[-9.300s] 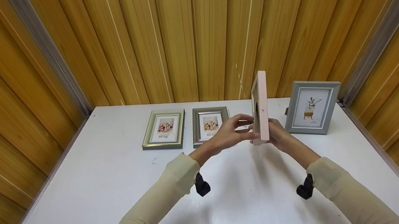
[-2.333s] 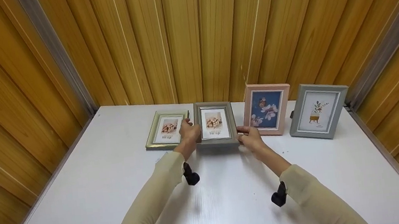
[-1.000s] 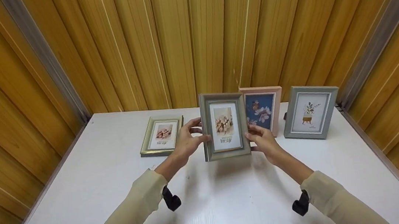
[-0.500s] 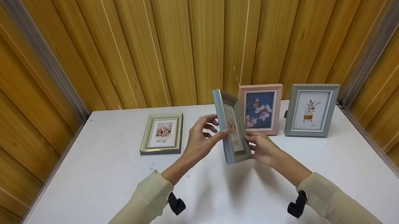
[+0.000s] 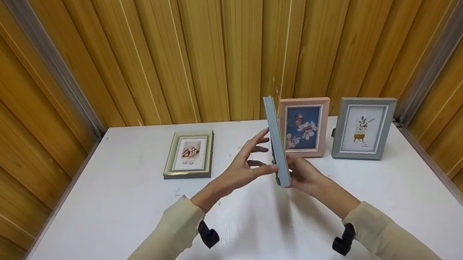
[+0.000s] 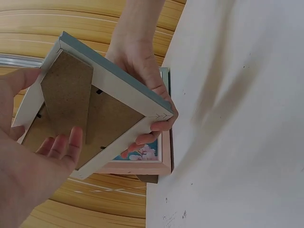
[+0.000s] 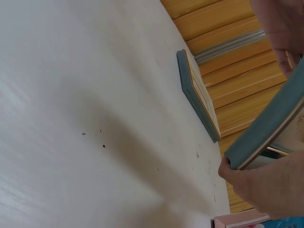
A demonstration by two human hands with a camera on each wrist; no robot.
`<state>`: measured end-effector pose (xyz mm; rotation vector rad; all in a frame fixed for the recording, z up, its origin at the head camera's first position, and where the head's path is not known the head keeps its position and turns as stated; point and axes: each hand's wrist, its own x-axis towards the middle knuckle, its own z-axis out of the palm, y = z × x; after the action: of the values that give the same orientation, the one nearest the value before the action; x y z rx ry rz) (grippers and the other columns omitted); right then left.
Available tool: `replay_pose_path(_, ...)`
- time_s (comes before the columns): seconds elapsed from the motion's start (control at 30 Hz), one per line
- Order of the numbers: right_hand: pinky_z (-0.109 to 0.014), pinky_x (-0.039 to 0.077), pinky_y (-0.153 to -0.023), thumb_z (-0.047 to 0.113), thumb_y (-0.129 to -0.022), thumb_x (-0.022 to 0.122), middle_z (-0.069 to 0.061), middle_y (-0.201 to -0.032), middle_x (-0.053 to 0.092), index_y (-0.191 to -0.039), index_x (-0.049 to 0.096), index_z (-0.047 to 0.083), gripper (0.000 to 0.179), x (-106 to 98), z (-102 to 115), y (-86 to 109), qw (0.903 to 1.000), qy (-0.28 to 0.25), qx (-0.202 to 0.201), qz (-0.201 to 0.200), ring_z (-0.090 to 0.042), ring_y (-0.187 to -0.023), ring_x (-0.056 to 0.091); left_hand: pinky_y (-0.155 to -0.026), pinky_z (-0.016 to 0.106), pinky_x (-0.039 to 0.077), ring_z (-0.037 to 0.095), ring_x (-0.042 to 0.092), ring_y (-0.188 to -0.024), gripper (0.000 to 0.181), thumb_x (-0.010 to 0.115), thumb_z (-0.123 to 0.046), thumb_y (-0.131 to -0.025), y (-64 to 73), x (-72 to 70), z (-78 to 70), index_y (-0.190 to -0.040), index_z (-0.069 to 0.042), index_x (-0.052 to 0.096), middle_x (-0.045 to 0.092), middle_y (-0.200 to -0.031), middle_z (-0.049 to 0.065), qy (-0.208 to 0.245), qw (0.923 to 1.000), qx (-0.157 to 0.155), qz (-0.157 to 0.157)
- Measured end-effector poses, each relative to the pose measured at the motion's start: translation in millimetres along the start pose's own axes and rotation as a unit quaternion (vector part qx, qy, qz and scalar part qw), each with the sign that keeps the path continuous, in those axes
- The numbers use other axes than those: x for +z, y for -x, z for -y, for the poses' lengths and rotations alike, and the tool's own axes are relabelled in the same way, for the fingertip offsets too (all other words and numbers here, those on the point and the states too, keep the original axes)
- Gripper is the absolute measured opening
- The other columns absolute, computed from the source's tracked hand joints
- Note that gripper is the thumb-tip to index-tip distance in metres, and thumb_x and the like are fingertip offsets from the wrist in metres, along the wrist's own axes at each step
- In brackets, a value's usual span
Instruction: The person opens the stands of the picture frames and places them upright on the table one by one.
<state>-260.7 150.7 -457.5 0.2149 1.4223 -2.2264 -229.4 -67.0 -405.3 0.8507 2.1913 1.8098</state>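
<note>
My right hand point(image 5: 305, 176) grips a grey-green picture frame point(image 5: 277, 142) by its lower part, above the white table. The frame is held upright and edge-on in the head view, its pale blue-grey side facing me. Its back is turned to my left hand point(image 5: 240, 170), whose fingers are spread beside it, thumb at the lower back edge. In the left wrist view, the brown backing carries a stand leg point(image 6: 69, 90) lying close against it, with the left fingertips near its side. In the right wrist view, the right fingers point(image 7: 227, 171) wrap the frame's corner.
A pink frame point(image 5: 306, 128) with a blossom picture and a grey frame point(image 5: 362, 129) with a plant picture stand upright at the right. At the left a gold-green frame point(image 5: 189, 155) lies flat on the white table point(image 5: 94, 213). A wood-patterned wall point(image 5: 206, 55) rises behind.
The grey-green frame was lifted off the table and turned from face-on to edge-on, its back now toward my left hand. The left hand has loosened from its side. Earlier, the pink frame was stood up.
</note>
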Motion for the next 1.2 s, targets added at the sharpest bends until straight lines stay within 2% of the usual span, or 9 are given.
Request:
replay_pose_path(0.1,-0.036,0.05,-0.088,0.014,-0.106,0.039,-0.003,-0.114,0.06,-0.121,0.065,0.014,0.029,0.9,-0.9,-0.4,1.0,0.001,0.002,-0.003,-0.018,-0.101,0.054,-0.109,0.037,0.048,0.028,0.041,-0.144,0.09,0.076,-0.026,-0.09,-0.8,0.6,2.2,-0.163,-0.031,0.024,0.031,-0.163,0.007,0.017,0.9997,0.005,0.016)
replay_pose_path(0.2,-0.034,0.054,-0.087,0.018,-0.108,0.04,-0.002,-0.11,0.062,-0.131,0.059,0.009,0.03,1.9,-1.6,-1.7,0.9999,0.004,0.0,0.013,-0.017,-0.098,0.058,-0.111,0.035,0.048,0.024,0.042,-0.144,0.088,0.077,-0.027,-0.09,-1.5,1.4,4.0,-0.162,-0.026,0.027,0.032,-0.163,0.005,0.037,0.9989,0.014,0.025)
replay_pose_path(0.33,-0.033,0.056,-0.088,0.021,-0.111,0.038,-0.003,-0.103,0.062,-0.126,0.053,0.007,0.025,4.2,-1.0,-2.2,0.9992,-0.014,-0.007,0.037,-0.016,-0.095,0.061,-0.113,0.033,0.047,0.021,0.043,-0.144,0.085,0.077,-0.028,-0.091,-2.1,2.4,6.1,-0.16,-0.022,0.029,0.032,-0.163,0.004,0.049,0.9983,0.016,0.027)
replay_pose_path(0.5,-0.033,0.057,-0.092,0.023,-0.112,0.036,-0.003,-0.111,0.057,-0.13,0.042,0.01,0.023,6.0,0.2,-0.8,0.9984,-0.027,-0.013,0.047,-0.013,-0.101,0.06,-0.115,0.036,0.045,0.024,0.042,-0.146,0.078,0.072,-0.031,-0.096,-1.8,4.6,7.0,-0.161,-0.02,0.031,0.032,-0.163,0.006,0.035,0.9991,-0.006,0.023)
replay_pose_path(0.67,-0.033,0.057,-0.095,0.023,-0.112,0.038,-0.005,-0.116,0.056,-0.142,0.034,0.011,0.033,4.9,-1.1,0.0,0.9987,-0.017,-0.016,0.046,-0.013,-0.104,0.06,-0.114,0.037,0.047,0.025,0.05,-0.14,0.067,0.072,-0.028,-0.095,-0.4,5.5,6.4,-0.154,-0.015,0.042,0.043,-0.156,0.008,0.028,0.9992,-0.027,0.008)
replay_pose_path(0.8,-0.035,0.057,-0.098,0.022,-0.111,0.039,-0.004,-0.115,0.058,-0.144,0.035,0.008,0.036,2.9,-4.1,-1.5,0.9991,-0.008,-0.019,0.037,-0.014,-0.106,0.061,-0.11,0.036,0.05,0.025,0.056,-0.132,0.052,0.071,-0.023,-0.096,-0.2,4.8,6.4,-0.143,-0.009,0.053,0.055,-0.143,0.01,0.029,0.9991,-0.03,0.002)
replay_pose_path(1.0,-0.041,0.054,-0.105,0.023,-0.111,0.041,-0.01,-0.137,0.047,-0.148,0.036,0.003,0.043,-1.5,-7.3,-4.6,0.9994,-0.007,-0.02,0.029,-0.021,-0.119,0.057,-0.103,0.036,0.054,0.023,0.061,-0.126,0.044,0.072,-0.021,-0.095,0.5,1.1,5.8,-0.135,-0.008,0.061,0.063,-0.134,0.011,0.018,0.9993,-0.032,-0.005)
replay_pose_path(1.07,-0.042,0.054,-0.105,0.022,-0.111,0.041,-0.01,-0.135,0.049,-0.147,0.038,0.002,0.041,-3.1,-7.8,-4.8,0.9995,-0.008,-0.022,0.022,-0.021,-0.118,0.058,-0.103,0.035,0.054,0.023,0.063,-0.124,0.044,0.073,-0.019,-0.094,1.1,0.1,5.1,-0.135,-0.006,0.062,0.065,-0.134,0.012,0.014,0.9995,-0.028,-0.002)
replay_pose_path(1.2,-0.039,0.058,-0.097,0.022,-0.111,0.042,-0.004,-0.112,0.064,-0.122,0.059,0.005,0.026,-5.2,-8.0,-3.2,0.9992,-0.022,-0.026,0.021,-0.018,-0.103,0.066,-0.1,0.032,0.056,0.026,0.066,-0.12,0.042,0.072,-0.011,-0.092,1.6,0.9,4.3,-0.132,-0.001,0.064,0.067,-0.13,0.016,0.009,0.9999,-0.008,-0.009)
